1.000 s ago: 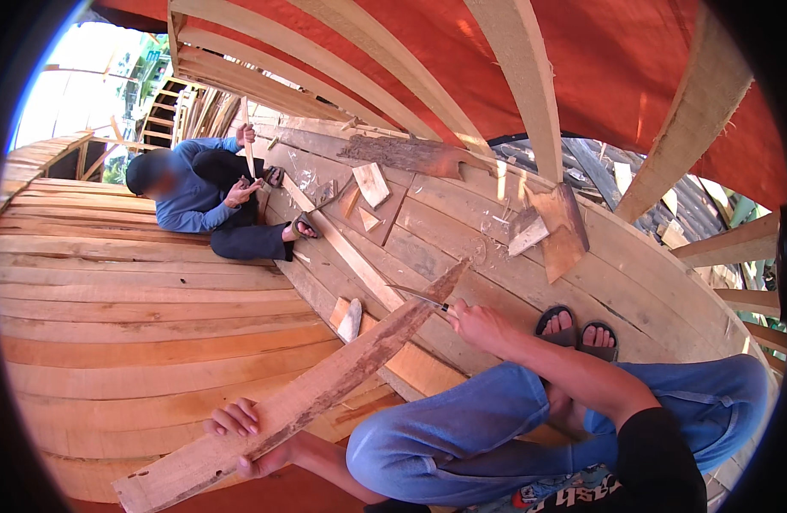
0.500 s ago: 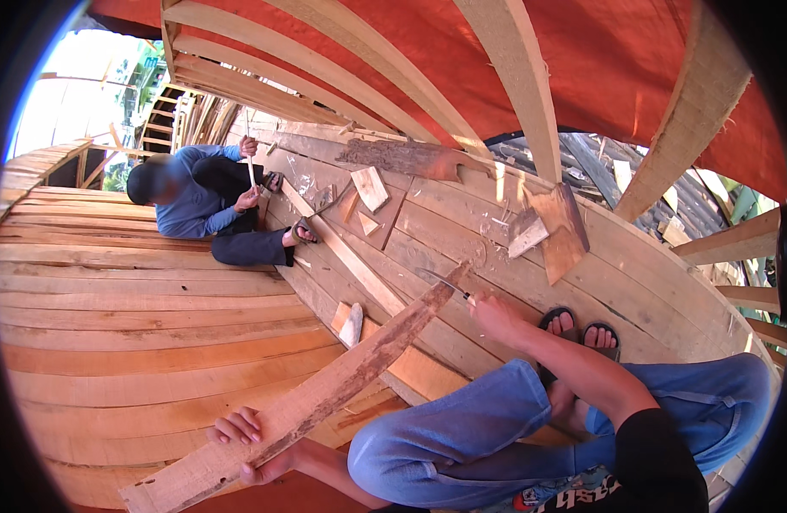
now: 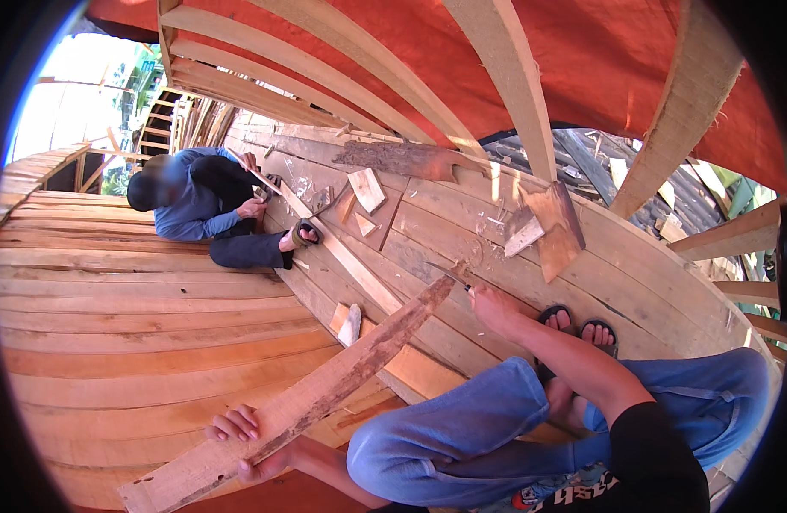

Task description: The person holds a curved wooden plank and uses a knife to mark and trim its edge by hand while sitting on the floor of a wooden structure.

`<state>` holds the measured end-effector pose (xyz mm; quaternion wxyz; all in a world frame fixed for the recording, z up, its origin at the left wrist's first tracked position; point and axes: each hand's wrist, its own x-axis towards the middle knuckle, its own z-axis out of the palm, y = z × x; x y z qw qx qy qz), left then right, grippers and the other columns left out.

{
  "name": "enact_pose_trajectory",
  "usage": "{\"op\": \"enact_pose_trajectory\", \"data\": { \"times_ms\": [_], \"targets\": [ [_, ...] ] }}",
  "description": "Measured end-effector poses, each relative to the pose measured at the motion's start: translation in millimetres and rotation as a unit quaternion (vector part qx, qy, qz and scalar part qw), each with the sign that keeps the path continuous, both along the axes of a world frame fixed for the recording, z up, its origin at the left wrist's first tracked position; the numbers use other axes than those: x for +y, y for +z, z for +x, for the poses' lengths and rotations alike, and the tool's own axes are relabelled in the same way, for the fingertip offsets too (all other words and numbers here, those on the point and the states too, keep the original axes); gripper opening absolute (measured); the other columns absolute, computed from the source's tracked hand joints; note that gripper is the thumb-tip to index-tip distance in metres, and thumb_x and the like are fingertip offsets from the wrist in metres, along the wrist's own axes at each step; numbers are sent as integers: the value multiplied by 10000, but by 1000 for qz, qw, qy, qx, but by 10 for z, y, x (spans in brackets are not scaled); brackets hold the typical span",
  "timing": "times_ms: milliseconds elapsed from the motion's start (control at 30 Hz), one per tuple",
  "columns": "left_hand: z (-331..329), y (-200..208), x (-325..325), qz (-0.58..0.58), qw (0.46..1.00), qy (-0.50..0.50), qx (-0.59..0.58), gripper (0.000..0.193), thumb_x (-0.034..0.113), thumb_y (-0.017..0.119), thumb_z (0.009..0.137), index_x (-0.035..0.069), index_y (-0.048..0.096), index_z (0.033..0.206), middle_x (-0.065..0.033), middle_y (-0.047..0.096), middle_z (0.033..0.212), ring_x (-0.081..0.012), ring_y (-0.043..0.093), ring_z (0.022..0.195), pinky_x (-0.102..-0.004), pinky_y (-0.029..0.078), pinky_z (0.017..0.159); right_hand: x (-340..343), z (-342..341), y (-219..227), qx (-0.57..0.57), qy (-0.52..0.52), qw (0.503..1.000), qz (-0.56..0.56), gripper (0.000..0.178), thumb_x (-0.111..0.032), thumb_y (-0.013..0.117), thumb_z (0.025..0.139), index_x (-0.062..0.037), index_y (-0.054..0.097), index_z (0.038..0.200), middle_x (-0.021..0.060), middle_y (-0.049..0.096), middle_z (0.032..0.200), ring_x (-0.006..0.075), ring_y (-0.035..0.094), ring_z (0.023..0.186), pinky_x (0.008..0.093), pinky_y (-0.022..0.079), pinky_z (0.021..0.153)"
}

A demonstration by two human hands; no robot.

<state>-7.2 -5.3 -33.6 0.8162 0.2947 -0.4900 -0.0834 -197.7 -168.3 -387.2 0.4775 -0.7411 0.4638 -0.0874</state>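
My left hand (image 3: 237,423) is closed around the near end of a long, rough-edged wooden plank (image 3: 325,383), fingers over one edge and thumb on the other. The plank slants from the lower left up to the middle, where its far end meets the boarded floor. My right hand (image 3: 496,309) is closed on the handle of a knife (image 3: 446,274) with a thin, slightly curved blade. That blade lies across the plank close to its far tip; whether it touches the wood I cannot tell.
A co-worker (image 3: 188,197) sits at the upper left holding a thin strip of wood (image 3: 255,173). Wood offcuts (image 3: 368,190) and a dark-edged block (image 3: 557,229) lie on the board floor (image 3: 445,214). Curved timber ribs (image 3: 505,77) rise before a red tarp (image 3: 607,68).
My right hand and the knife have moved slightly toward the plank's far tip. The plank stays nearly still. The co-worker's strip has swung from near upright to a slant.
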Motion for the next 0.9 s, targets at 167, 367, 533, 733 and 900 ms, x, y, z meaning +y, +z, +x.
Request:
{"op": "enact_pose_trajectory", "data": {
  "times_ms": [167, 367, 533, 733, 900],
  "targets": [
    [2, 16, 65, 2, 1000, 17, -10, 434, 175, 689, 634, 59, 397, 934, -30, 390, 719, -129, 416, 572, -253, 339, 596, 58, 70, 285, -10, 70, 997, -24, 385, -318, 454, 972, 59, 520, 1013, 290, 652, 816, 430, 662, 777, 528, 529, 694],
    [17, 2, 31, -3, 1000, 0, -7, 439, 181, 688, 633, 51, 404, 940, -31, 388, 716, -125, 409, 576, -257, 336, 592, 7, 140, 113, -25, 65, 997, -26, 367, -298, 458, 972, 63, 513, 1011, 286, 651, 813, 438, 657, 763, 529, 524, 674],
    [35, -5, 12, 3, 1000, 6, -4, 443, 184, 692, 632, 48, 407, 944, -34, 399, 720, -127, 416, 580, -261, 339, 592, -133, -16, 21, -4, 10, 1000, 1, 370, -305, 444, 975, 58, 507, 994, 288, 650, 804, 438, 656, 759, 529, 522, 669],
    [-17, 11, 10, -7, 1000, -5, -1, 441, 179, 682, 630, 51, 407, 950, -31, 392, 707, -129, 415, 572, -250, 340, 596, -63, 65, 257, 4, 68, 997, -36, 352, -275, 425, 980, 61, 530, 997, 257, 672, 845, 410, 669, 830, 502, 535, 709],
    [28, 4, 10, -8, 1000, -19, -10, 433, 182, 674, 634, 43, 412, 950, -37, 389, 725, -135, 411, 585, -267, 334, 597, -113, 78, 268, 11, 66, 998, 8, 358, -269, 424, 980, 68, 529, 1040, 250, 675, 883, 419, 666, 839, 505, 533, 723]
  ]
}}
